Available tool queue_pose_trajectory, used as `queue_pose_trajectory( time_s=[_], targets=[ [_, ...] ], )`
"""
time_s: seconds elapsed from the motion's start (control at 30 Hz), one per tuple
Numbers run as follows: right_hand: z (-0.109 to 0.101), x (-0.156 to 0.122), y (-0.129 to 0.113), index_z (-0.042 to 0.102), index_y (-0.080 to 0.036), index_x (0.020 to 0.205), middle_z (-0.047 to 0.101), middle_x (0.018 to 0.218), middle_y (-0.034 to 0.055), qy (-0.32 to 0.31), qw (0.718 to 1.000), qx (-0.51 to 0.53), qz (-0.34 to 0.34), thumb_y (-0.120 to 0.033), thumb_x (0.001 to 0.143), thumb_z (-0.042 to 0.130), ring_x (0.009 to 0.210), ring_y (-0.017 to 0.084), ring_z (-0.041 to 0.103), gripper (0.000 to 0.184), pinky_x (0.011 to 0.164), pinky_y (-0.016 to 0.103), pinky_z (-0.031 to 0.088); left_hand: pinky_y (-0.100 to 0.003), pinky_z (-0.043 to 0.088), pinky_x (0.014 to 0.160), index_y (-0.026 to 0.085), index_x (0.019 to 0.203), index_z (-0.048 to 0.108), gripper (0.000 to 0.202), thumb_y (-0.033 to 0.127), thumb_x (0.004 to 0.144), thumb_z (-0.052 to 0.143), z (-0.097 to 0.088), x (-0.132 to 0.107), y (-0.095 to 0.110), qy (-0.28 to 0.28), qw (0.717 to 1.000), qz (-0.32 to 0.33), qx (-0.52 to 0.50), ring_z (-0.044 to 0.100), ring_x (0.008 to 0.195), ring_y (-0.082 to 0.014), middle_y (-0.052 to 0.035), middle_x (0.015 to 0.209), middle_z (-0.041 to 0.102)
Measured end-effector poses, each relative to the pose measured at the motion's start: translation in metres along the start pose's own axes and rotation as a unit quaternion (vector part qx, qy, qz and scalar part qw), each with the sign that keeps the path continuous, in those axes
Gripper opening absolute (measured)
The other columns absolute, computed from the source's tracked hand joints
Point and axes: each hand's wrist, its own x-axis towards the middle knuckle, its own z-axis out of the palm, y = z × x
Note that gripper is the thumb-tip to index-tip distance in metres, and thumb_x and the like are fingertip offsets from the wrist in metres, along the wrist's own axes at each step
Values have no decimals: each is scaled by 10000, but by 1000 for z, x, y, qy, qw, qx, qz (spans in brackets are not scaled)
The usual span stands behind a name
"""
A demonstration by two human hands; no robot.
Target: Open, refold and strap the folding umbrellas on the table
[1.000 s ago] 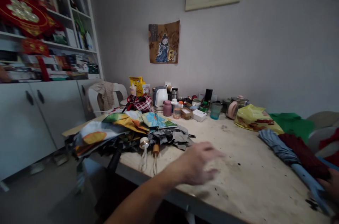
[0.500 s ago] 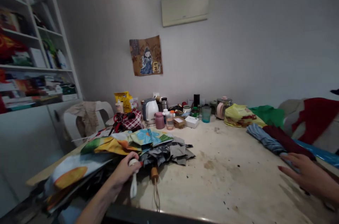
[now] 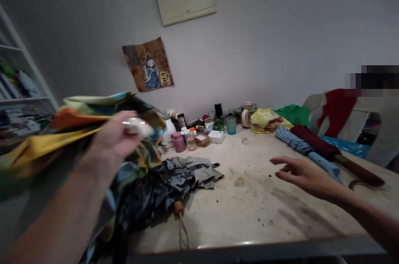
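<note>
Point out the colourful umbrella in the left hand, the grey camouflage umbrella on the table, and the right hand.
colourful umbrella [image 3: 77, 124]: head view, on its yellow and orange canopy fabric.
grey camouflage umbrella [image 3: 174, 178]: head view, on its crumpled canopy.
right hand [image 3: 304, 174]: head view, on the back of the hand.

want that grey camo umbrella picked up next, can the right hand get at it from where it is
Probably yes. The right hand hovers open over bare table, and nothing lies between it and the grey camo umbrella. The left hand holds the colourful umbrella lifted clear.
</note>
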Motion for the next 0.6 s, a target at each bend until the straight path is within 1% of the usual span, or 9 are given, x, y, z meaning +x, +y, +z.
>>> queue_pose_trajectory(
  time_s=[0.1,0.17,0.23,0.3,0.33,0.4,0.47,0.53,0.6],
  targets=[
    [30,-2,-54,629,-188,1204,671,1119,145,-105,984,134,-47,-463,787,654,841,219,676,500,751,369,542,-171,415,446,189,976,557,387,125,594,579,75,-19,-24,-54,998,6,27,488,473,-85,48,626,509],
    [52,-1,-85,577,-168,1246,679,1051,132,-166,949,264,-47,-485,798,659,744,187,670,555,629,317,534,-161,369,450,210,1055,541,482,104,586,573,110,-30,-50,-28,995,90,26,447,469,-74,55,648,513],
    [70,5,-110,576,-162,1211,675,1016,114,-171,909,377,-55,-486,766,708,768,172,668,566,581,256,508,-180,413,541,217,1111,510,539,90,594,593,133,-39,-77,-34,985,167,34,497,565,-87,34,749,560],
    [82,15,-128,566,-197,1187,661,1018,79,-154,865,471,-81,-488,742,736,813,163,660,559,627,258,521,-225,463,704,221,1160,482,550,127,645,648,149,-45,-100,-63,973,213,65,568,738,-129,1,871,595],
    [86,21,-135,576,-196,1132,656,979,61,-131,853,497,-90,-514,740,728,783,154,650,527,622,264,524,-244,463,776,223,1165,470,504,169,698,653,157,-48,-109,-79,967,231,72,577,821,-146,-15,924,598],
    [87,30,-143,570,-191,1034,623,829,11,-61,851,513,-97,-571,740,702,645,120,593,499,521,229,483,-269,467,801,228,1110,453,343,244,800,599,171,-54,-120,-116,966,228,46,578,841,-159,-19,918,588],
    [83,35,-147,543,-189,983,536,671,-47,2,857,504,-103,-608,735,681,499,78,474,506,407,181,369,-269,473,786,230,989,465,171,284,852,552,183,-59,-126,-130,970,204,6,570,811,-155,-6,867,564],
    [75,35,-147,512,-195,980,459,601,-87,33,859,501,-104,-604,713,691,436,54,374,520,370,164,284,-246,467,793,224,896,493,103,296,861,559,193,-64,-130,-128,976,174,-39,559,809,-140,2,843,548],
    [66,34,-143,493,-198,966,441,594,-97,51,860,498,-98,-542,688,716,437,48,354,496,379,164,280,-215,457,791,214,871,541,101,291,842,599,200,-67,-136,-138,977,128,-103,553,803,-119,11,836,555]
  ],
)
